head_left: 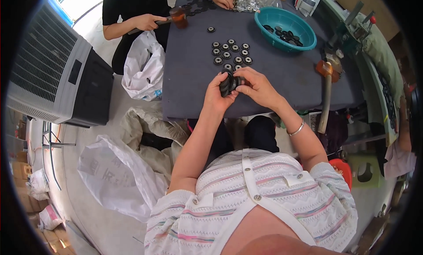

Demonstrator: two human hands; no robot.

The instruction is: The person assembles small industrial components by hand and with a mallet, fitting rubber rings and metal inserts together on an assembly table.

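My left hand (217, 93) is closed around a stack of black round wheels (226, 85) above the near edge of the table. From the right, my right hand (259, 88) pinches a black wheel (237, 82) at the side of that stack. Just beyond my hands, several black wheels with silver metal centres (226, 55) stand in loose rows on the dark grey tabletop (189, 78). One more such wheel (211, 29) lies apart, farther back.
A teal basin (286, 32) holding black round parts stands at the back right. An orange-headed mallet (326, 78) lies near a green hand press (352, 32). Across the table, a person's hand (147, 22) grips another mallet (178, 18). White sacks (143, 67) stand left of the table.
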